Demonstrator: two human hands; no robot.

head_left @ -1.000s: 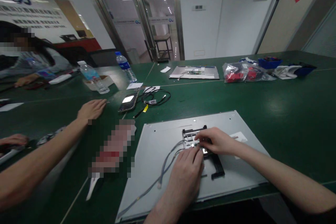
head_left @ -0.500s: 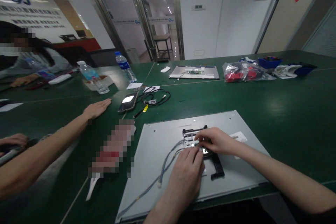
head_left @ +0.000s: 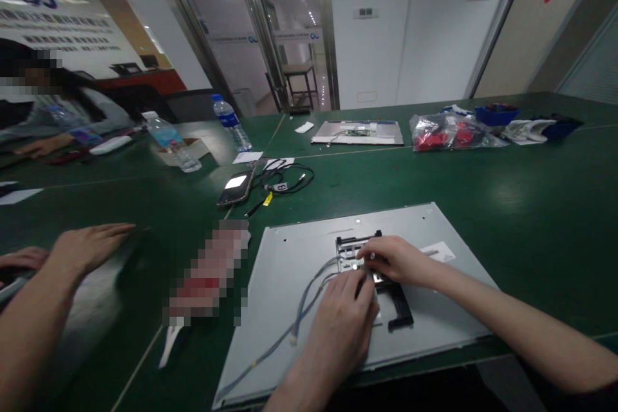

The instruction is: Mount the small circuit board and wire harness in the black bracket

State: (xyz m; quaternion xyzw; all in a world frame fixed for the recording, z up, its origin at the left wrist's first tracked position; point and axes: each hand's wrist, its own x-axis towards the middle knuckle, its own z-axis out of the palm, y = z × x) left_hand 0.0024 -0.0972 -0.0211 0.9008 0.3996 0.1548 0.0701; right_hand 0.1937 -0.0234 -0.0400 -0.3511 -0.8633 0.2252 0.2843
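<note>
A grey flat panel (head_left: 299, 257) lies on the green table in front of me. Around its middle sits a metal-and-black-plastic bracket (head_left: 400, 306), partly covered by my hands. My left hand (head_left: 345, 315) rests over the bracket's near left side, its fingers curled down and their tips hidden. From the right, my right hand (head_left: 396, 261) reaches in with thumb and fingers pinched at the bracket's centre. Whatever is between those fingertips is too small to name. Grey cables (head_left: 309, 299) run from the bracket toward the panel's lower left corner.
Left of the panel lies a pixelated pack (head_left: 210, 270). Beyond are a phone (head_left: 236, 187), a coiled black cable (head_left: 290, 180), bottles (head_left: 230, 122), another panel (head_left: 357, 133) and bagged red items (head_left: 449, 134). A co-worker's hand (head_left: 91, 244) is at far left; another person sits behind.
The co-worker's arm at left has drawn back toward the left and nearer, away from the phone. My own hands have barely shifted on the bracket.
</note>
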